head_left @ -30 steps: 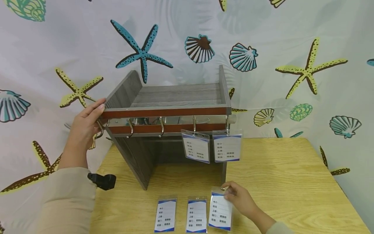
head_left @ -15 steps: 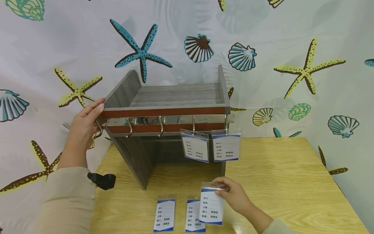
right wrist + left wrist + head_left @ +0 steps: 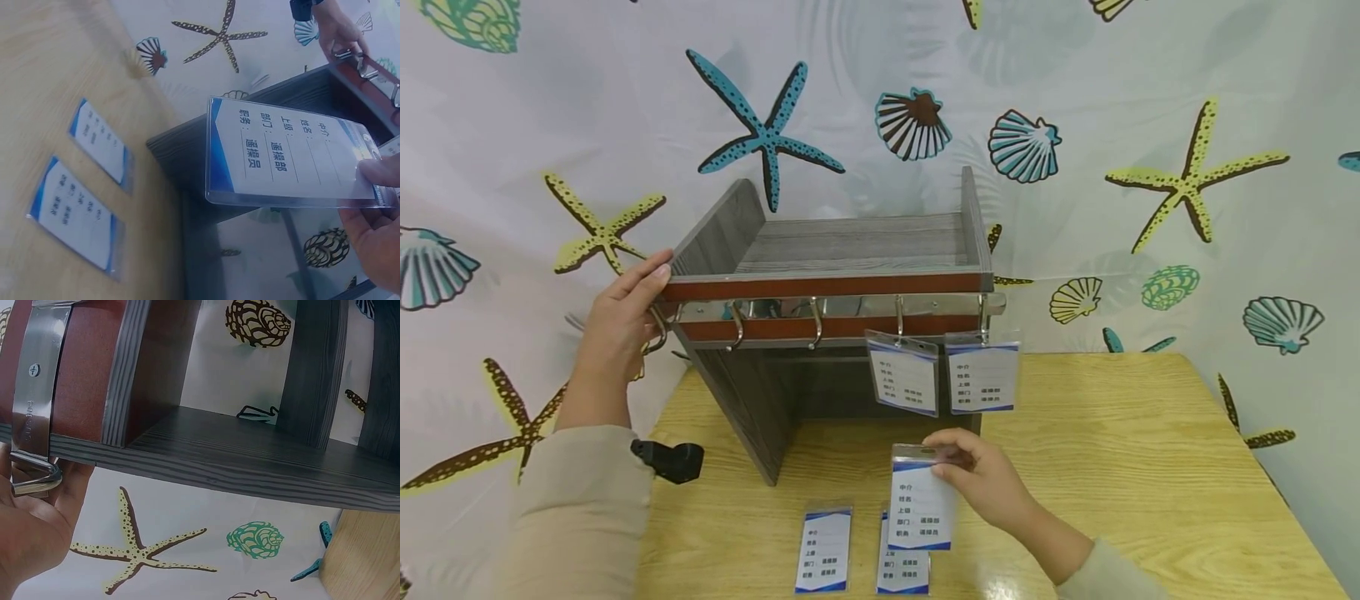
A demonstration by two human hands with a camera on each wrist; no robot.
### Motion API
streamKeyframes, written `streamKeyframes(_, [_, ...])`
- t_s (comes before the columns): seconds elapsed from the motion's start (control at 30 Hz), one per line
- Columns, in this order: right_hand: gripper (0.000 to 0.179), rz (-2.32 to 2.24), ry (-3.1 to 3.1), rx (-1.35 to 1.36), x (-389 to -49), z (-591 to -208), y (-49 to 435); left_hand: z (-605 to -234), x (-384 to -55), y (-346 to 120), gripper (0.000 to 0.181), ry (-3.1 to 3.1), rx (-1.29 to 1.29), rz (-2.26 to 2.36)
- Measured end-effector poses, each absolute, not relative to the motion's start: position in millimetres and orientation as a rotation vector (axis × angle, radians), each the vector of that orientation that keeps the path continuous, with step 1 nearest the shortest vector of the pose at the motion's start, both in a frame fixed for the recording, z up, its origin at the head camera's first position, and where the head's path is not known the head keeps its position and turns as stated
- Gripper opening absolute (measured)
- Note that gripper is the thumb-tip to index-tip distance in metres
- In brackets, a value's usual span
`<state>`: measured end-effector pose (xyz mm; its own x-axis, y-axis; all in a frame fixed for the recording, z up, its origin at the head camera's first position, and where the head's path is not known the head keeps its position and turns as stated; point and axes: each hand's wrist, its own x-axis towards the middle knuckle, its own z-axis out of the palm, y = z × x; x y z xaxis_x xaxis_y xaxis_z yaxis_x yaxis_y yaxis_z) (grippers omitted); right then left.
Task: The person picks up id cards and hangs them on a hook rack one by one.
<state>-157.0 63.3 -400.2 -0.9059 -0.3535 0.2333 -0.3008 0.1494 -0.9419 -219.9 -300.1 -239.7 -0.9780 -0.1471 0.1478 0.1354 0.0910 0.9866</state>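
My right hand (image 3: 992, 483) pinches a clear-sleeved ID badge (image 3: 919, 507) by its upper right corner, thumb in front. The badge is upright above the table, partly covering one of two badges lying flat: the left one (image 3: 824, 550) and the right one (image 3: 904, 575). My left hand (image 3: 612, 329) grips the left front corner of a grey wooden shelf rack (image 3: 827, 287), next to its leftmost metal hook (image 3: 36, 481). Two badges, a left one (image 3: 904, 379) and a right one (image 3: 983, 379), hang from the two rightmost hooks. In the right wrist view the held badge (image 3: 281, 153) shows its printed face.
Two bare hooks, one (image 3: 735, 327) and another (image 3: 816, 325), stand between my left hand and the hanging badges. The rack stands on a wooden table (image 3: 1120, 467), before a curtain (image 3: 1075, 50) printed with starfish and shells. A black wrist device (image 3: 668, 461) sticks out from my left sleeve.
My right hand has lifted the badge off the table and moved it up and to the left, now partly over a lying badge. My left hand stays at the rack's corner.
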Motion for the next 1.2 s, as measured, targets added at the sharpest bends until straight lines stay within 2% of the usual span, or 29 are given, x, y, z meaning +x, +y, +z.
streamKeyframes(0.47, [0.024,-1.962,2.363,-0.707,-162.3,-361.7,46.7,-240.9,-219.4,-298.5,0.049,-2.149,0.047,-1.982])
streamKeyframes(1.2, [0.023,-2.028,2.375,-0.921,-176.1,-331.4,6.5,-239.6,-220.9,-296.3,0.052,-2.159,0.043,-1.963])
